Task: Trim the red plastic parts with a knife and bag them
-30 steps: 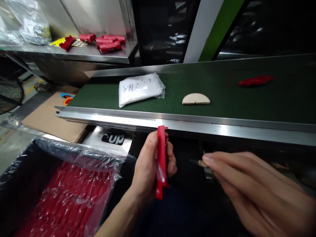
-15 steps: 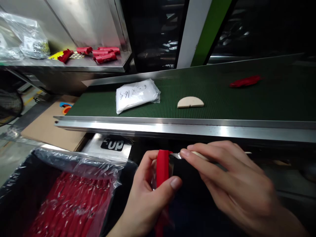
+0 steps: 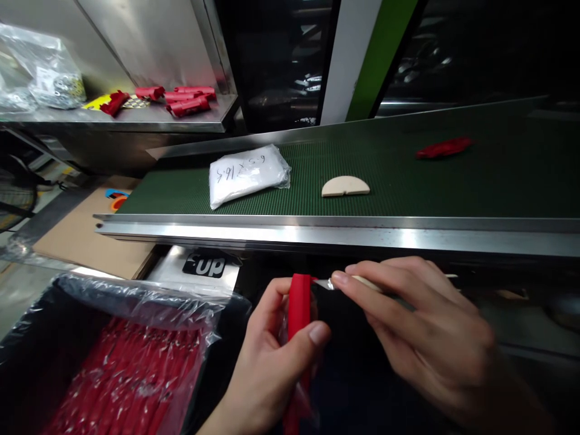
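My left hand (image 3: 276, 356) is wrapped round a long red plastic part (image 3: 299, 305), held upright with the thumb across its near side. Some clear plastic shows beside the part, under my fingers. My right hand (image 3: 426, 326) pinches a knife (image 3: 367, 283) with a pale, slim handle and a short pointed blade. The blade tip is at the upper right edge of the red part; whether it touches, I cannot tell. My fingers hide much of the handle, and the lower end of the red part runs out of view.
Ahead lies a green conveyor belt (image 3: 303, 202) with a metal rail. On it are a white packet (image 3: 249, 175), a cream half-round piece (image 3: 345, 186) and a red part (image 3: 444, 148). A plastic-lined bin (image 3: 67, 281) holds several red parts. More lie on a steel shelf (image 3: 149, 124).
The view has shifted slightly, so the belt and shelf sit a little further left. Both hands keep their holds, with the knife tip still at the red part's upper edge.
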Available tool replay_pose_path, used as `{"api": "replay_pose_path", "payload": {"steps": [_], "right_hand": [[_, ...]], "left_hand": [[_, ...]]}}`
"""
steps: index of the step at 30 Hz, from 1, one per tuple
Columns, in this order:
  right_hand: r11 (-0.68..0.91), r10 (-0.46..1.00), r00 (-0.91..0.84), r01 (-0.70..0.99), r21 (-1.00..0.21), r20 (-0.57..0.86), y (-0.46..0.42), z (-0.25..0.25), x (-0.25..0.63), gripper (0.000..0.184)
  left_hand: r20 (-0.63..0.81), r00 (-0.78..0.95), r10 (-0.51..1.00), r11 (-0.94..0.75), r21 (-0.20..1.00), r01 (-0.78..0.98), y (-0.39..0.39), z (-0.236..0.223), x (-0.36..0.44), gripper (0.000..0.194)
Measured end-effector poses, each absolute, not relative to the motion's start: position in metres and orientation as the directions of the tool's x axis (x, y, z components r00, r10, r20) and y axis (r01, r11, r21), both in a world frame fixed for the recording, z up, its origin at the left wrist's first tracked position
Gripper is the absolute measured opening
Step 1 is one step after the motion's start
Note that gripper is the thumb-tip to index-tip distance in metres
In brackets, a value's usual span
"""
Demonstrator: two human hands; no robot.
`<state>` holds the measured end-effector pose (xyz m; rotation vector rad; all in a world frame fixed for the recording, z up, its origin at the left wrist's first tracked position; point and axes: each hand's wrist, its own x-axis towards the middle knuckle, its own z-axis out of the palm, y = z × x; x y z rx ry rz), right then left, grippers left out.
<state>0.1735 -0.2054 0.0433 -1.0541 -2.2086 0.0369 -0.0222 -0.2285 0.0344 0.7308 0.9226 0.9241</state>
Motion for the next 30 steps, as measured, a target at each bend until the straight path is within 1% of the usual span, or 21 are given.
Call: {"api": "replay_pose_path", "payload": {"steps": [2,4,6,8,11,14,16,21,24,27,28,30], "right_hand": [[0.636,0.708,-0.376,0.707,-0.308,0.598,-0.204,0.043,0.176,0.047],[0.617,0.732,-0.326,0.691,-0.377,0.599,-0.205,0.042,0.178,0.05],[0.625,0.753,-0.331,0.63,-0.462,0.569,-0.208,0.041,0.177,0.05],[0.642,0.755,-0.365,0.578,-0.503,0.545,-0.213,0.04,0.174,0.048],[0.648,0.755,-0.375,0.554,-0.523,0.538,-0.217,0.038,0.169,0.048],[0.656,0.749,-0.382,0.541,-0.527,0.541,-0.219,0.035,0.167,0.05],[0.662,0.743,-0.388,0.542,-0.517,0.545,-0.219,0.035,0.166,0.048],[0.673,0.726,-0.391,0.572,-0.468,0.566,-0.217,0.036,0.167,0.044],[0.632,0.753,-0.362,0.629,-0.452,0.55,-0.212,0.033,0.17,0.045],[0.559,0.811,-0.272,0.621,-0.55,0.518,-0.209,0.031,0.172,0.043],[0.544,0.826,-0.258,0.598,-0.588,0.502,-0.209,0.031,0.173,0.042],[0.546,0.832,-0.274,0.556,-0.627,0.482,-0.213,0.031,0.173,0.043]], "left_hand": [[-0.34,0.315,0.886,0.443,0.823,-0.356,-0.231,0.035,-0.022,0.032],[-0.313,0.365,0.877,0.454,0.787,-0.417,-0.232,0.032,-0.021,0.029],[-0.26,0.416,0.871,0.46,0.728,-0.508,-0.234,0.026,-0.019,0.025],[-0.203,0.458,0.866,0.468,0.654,-0.594,-0.234,0.019,-0.018,0.022],[-0.122,0.508,0.852,0.479,0.572,-0.666,-0.234,0.013,-0.017,0.018],[-0.051,0.526,0.849,0.464,0.547,-0.696,-0.233,0.012,-0.015,0.02],[-0.017,0.527,0.85,0.452,0.539,-0.711,-0.233,0.012,-0.014,0.021],[0.001,0.525,0.851,0.447,0.524,-0.725,-0.234,0.011,-0.014,0.022],[-0.018,0.582,0.813,0.503,0.522,-0.688,-0.238,0.01,-0.015,0.021],[-0.098,0.648,0.755,0.602,0.496,-0.626,-0.24,0.009,-0.015,0.03],[-0.1,0.65,0.753,0.611,0.472,-0.636,-0.24,0.01,-0.015,0.029],[-0.045,0.623,0.781,0.581,0.419,-0.698,-0.238,0.011,-0.013,0.025]]}}
